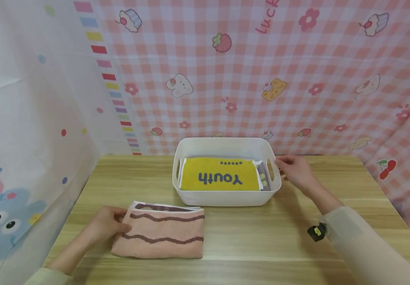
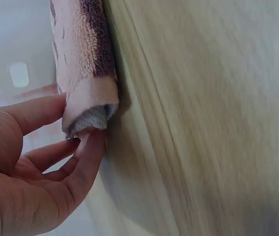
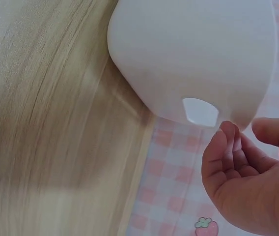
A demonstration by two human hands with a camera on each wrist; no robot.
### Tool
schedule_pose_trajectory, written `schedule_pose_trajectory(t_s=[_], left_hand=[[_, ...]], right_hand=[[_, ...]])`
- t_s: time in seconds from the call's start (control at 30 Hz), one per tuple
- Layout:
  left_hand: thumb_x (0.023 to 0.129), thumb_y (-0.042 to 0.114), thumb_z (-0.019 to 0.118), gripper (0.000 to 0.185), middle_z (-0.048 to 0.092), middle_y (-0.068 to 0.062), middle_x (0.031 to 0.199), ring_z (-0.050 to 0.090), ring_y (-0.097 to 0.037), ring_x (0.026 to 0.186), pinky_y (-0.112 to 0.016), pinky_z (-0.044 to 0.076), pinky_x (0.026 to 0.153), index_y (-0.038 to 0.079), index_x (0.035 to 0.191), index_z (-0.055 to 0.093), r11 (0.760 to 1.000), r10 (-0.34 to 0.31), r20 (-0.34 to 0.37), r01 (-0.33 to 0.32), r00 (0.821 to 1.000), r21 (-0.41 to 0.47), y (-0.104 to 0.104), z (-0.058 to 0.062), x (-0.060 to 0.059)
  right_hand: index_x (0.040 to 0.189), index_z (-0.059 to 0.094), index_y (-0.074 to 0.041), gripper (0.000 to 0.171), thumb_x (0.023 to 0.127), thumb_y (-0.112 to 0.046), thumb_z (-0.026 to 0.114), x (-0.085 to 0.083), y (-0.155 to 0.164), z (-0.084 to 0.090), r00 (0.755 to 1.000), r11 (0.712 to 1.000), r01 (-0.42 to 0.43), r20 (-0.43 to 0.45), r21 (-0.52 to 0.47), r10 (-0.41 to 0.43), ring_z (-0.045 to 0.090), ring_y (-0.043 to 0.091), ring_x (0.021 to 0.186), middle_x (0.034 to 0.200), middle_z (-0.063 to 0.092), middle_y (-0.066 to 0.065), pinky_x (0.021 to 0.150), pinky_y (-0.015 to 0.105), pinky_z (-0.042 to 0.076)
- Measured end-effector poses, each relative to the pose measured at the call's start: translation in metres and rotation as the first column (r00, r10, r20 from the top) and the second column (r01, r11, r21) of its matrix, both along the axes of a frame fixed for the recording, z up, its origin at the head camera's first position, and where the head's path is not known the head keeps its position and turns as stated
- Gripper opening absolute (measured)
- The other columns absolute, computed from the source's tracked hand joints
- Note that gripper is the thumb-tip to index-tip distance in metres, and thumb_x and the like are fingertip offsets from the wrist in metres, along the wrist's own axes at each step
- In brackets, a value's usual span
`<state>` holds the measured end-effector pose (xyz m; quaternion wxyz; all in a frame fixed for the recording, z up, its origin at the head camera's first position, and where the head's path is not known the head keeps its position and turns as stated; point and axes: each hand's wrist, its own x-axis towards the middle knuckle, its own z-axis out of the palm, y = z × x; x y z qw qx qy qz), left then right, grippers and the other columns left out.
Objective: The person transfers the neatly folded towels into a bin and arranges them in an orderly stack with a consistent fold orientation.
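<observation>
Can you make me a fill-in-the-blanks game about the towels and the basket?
1. The towel in the basket is ____ with blue letters.
2. The left hand pinches the ____ striped towel on the table.
3. The right hand is by the basket's ____ side.
4. The blue letters spell ____.

Missing words: yellow; pink; right; Youth

pink towel (image 1: 162,234): fuzzy terry cloth | basket (image 1: 226,196): smooth matt plastic | table (image 1: 262,245): wood-grain
</observation>
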<state>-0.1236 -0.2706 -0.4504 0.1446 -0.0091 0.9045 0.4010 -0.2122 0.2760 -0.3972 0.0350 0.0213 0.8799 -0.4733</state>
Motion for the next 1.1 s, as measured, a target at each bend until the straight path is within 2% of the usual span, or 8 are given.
schedule_pose_trajectory(t_s=[0.33, 0.6, 0.73, 0.87, 1.0, 1.1], left_hand=[[0.085, 0.003, 0.083, 0.042, 0.07, -0.004, 0.086, 0.062, -0.016, 0.079, -0.023, 0.053, 0.064, -0.015, 0.12, 0.07, 0.999, -0.021, -0.004, 0.021, 1.0, 0.029, 0.019, -0.001, 0.005], [0.086, 0.002, 0.081, 0.039, 0.065, -0.004, 0.083, 0.06, -0.017, 0.076, -0.024, 0.052, 0.06, -0.012, 0.121, 0.07, 0.997, -0.022, 0.038, 0.019, 0.999, 0.071, 0.035, -0.002, 0.007], [0.087, 0.0, 0.08, 0.039, 0.064, -0.005, 0.081, 0.06, -0.017, 0.072, -0.025, 0.053, 0.058, -0.013, 0.122, 0.07, 0.994, -0.036, 0.052, 0.031, 0.998, 0.102, 0.043, -0.004, 0.008], [0.087, -0.001, 0.08, 0.039, 0.064, -0.005, 0.081, 0.061, -0.017, 0.069, -0.026, 0.054, 0.057, -0.014, 0.122, 0.069, 0.991, -0.043, 0.055, 0.036, 0.998, 0.13, 0.051, -0.007, 0.009], [0.086, -0.001, 0.08, 0.042, 0.064, -0.006, 0.083, 0.062, -0.016, 0.07, -0.028, 0.056, 0.058, -0.014, 0.124, 0.068, 0.99, -0.042, 0.066, 0.033, 0.997, 0.136, 0.06, -0.006, 0.009], [0.086, 0.0, 0.081, 0.043, 0.064, -0.006, 0.085, 0.061, -0.016, 0.071, -0.028, 0.056, 0.058, -0.012, 0.125, 0.069, 0.991, -0.038, 0.081, 0.027, 0.996, 0.132, 0.066, -0.005, 0.009]], right_hand=[[0.129, 0.065, 0.009, 0.043, 0.109, -0.029, 0.055, 0.023, 0.005, 0.01, 0.995, 1.0, 0.002, -0.104, 0.015, -0.001, 0.065, 0.024, 0.089, 0.11, 0.068, 0.024, 0.068, 0.031, 0.059], [0.12, 0.071, 0.003, 0.034, 0.106, -0.027, 0.064, 0.056, 0.002, 0.012, 0.969, 0.994, 0.044, -0.247, 0.102, -0.017, 0.062, 0.018, 0.085, 0.102, 0.072, 0.015, 0.065, 0.022, 0.053], [0.11, 0.075, 0.001, 0.021, 0.101, -0.017, 0.071, 0.071, -0.003, 0.006, 0.929, 0.989, 0.076, -0.369, 0.125, -0.025, 0.06, 0.009, 0.08, 0.093, 0.072, 0.011, 0.065, 0.018, 0.049], [0.097, 0.076, 0.0, 0.005, 0.092, -0.002, 0.076, 0.09, -0.011, -0.003, 0.872, 0.996, 0.066, -0.489, 0.057, -0.03, 0.057, 0.006, 0.069, 0.08, 0.067, 0.003, 0.059, 0.017, 0.047], [0.086, 0.076, -0.008, 0.015, 0.085, 0.007, 0.079, 0.106, -0.019, -0.013, 0.828, 1.0, 0.016, -0.561, 0.015, -0.005, 0.051, 0.007, 0.059, 0.071, 0.061, -0.004, 0.05, 0.018, 0.042], [0.084, 0.075, -0.012, 0.021, 0.082, 0.008, 0.079, 0.113, -0.024, -0.022, 0.822, 0.999, -0.012, -0.568, 0.031, 0.028, 0.051, 0.005, 0.059, 0.07, 0.06, -0.008, 0.05, 0.018, 0.041]])
